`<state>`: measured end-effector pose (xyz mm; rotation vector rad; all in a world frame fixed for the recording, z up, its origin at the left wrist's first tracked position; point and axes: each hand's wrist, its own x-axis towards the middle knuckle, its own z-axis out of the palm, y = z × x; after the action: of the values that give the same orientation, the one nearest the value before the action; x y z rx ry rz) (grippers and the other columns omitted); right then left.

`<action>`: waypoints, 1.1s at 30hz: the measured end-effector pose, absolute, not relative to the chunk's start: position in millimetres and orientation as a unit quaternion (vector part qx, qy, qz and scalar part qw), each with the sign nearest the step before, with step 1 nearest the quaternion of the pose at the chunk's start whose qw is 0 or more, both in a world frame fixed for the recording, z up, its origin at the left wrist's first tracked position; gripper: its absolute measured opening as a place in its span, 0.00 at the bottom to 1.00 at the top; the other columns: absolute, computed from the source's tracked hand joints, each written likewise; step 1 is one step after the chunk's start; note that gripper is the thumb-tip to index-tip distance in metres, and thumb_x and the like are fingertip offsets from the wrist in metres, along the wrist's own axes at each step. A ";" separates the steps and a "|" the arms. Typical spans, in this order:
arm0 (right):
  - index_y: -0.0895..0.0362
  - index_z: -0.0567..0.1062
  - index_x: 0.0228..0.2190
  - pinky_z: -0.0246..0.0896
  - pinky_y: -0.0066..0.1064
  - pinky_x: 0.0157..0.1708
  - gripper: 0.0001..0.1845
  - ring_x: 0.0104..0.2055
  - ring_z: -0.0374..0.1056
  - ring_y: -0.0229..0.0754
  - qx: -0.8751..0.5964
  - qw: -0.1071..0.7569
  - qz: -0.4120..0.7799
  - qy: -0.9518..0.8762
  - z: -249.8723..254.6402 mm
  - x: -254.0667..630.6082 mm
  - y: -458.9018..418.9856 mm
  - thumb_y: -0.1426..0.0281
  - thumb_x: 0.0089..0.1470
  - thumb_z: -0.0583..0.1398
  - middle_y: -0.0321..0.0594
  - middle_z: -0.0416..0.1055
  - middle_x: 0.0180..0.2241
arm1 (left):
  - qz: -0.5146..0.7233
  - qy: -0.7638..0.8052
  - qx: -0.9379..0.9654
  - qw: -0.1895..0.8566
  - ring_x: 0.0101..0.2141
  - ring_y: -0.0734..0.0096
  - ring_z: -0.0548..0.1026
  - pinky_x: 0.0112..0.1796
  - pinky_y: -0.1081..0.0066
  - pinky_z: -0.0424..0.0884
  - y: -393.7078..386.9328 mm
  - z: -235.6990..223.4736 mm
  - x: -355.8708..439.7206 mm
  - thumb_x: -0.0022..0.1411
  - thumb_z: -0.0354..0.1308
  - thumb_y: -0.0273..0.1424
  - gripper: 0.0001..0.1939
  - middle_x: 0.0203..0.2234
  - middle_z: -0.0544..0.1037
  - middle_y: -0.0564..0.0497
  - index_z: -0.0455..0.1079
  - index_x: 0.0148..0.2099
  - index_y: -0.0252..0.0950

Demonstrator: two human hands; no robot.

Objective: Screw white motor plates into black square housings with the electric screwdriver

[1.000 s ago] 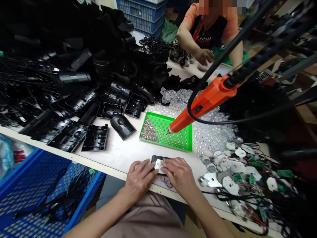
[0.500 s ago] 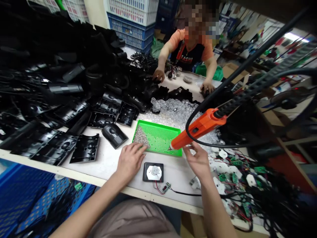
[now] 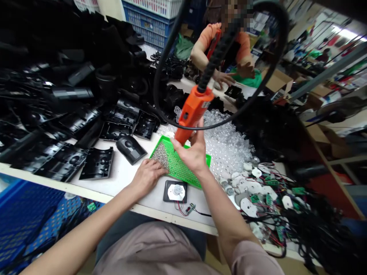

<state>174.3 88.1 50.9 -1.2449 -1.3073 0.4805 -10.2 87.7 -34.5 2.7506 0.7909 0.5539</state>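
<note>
My right hand (image 3: 192,152) is closed round the lower body of an orange electric screwdriver (image 3: 192,109), which hangs from a black cable above a green perforated tray (image 3: 183,172). The screwdriver's tip is hidden behind my hand. Small metal screws (image 3: 160,156) are heaped in the tray's left end. My left hand (image 3: 147,175) lies at the tray's near left edge by the screws, fingers bent and together; what they hold, if anything, is hidden. Just in front of the tray lies a black square part (image 3: 175,191) with a white plate and a round motor, wired to a small circuit board (image 3: 190,208).
Black plastic housings (image 3: 97,162) crowd the left side. Clear plastic lenses (image 3: 226,137) pile up behind the tray. White discs, green boards and wires (image 3: 255,191) lie at right. A blue crate (image 3: 17,229) stands below the left table edge. Across the table a co-worker (image 3: 243,49) handles parts.
My right hand has moved up and left and taken hold of the screwdriver, which now stands more upright. The left hand's fingers have bent in closer together. The co-worker's hands have come nearer each other.
</note>
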 end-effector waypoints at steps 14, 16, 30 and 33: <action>0.51 0.64 0.54 0.70 0.39 0.31 0.29 0.20 0.61 0.36 -0.554 0.679 0.292 -0.383 68.9 250.5 -34.3 0.66 0.50 0.63 0.25 0.61 0.19 | 0.264 0.297 0.916 0.059 0.41 0.59 0.72 0.40 0.60 0.63 62.8 -29.0 -22.9 0.64 0.47 0.20 0.20 0.40 0.77 0.45 0.69 0.54 0.39; 0.49 0.65 0.53 0.65 0.32 0.22 0.29 0.17 0.56 0.35 -0.519 0.705 0.297 -0.380 58.9 246.4 -35.5 0.61 0.50 0.63 0.25 0.59 0.18 | 0.272 0.279 0.913 0.121 0.45 0.58 0.71 0.43 0.58 0.65 48.9 -21.3 -15.6 0.64 0.49 0.23 0.22 0.45 0.75 0.44 0.64 0.59 0.39; 0.51 0.66 0.50 0.50 0.26 0.13 0.45 0.14 0.52 0.35 -0.461 0.704 0.367 -0.396 -12.6 227.7 5.1 0.37 0.38 0.61 0.25 0.57 0.16 | 0.309 0.333 0.854 0.254 0.53 0.55 0.67 0.50 0.55 0.68 6.2 -51.1 6.6 0.66 0.55 0.35 0.21 0.52 0.68 0.42 0.62 0.60 0.41; 0.53 0.67 0.49 0.50 0.27 0.13 0.46 0.14 0.53 0.35 -0.468 0.694 0.378 -0.395 -18.3 227.1 6.1 0.36 0.36 0.61 0.25 0.56 0.16 | 0.334 0.330 0.850 0.238 0.50 0.56 0.69 0.48 0.56 0.69 6.4 -54.3 12.9 0.66 0.56 0.36 0.18 0.49 0.71 0.43 0.65 0.57 0.42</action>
<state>227.1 6.1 -18.3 -1.0458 -0.8823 0.8443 12.9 6.4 -54.3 2.3298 0.9028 0.9138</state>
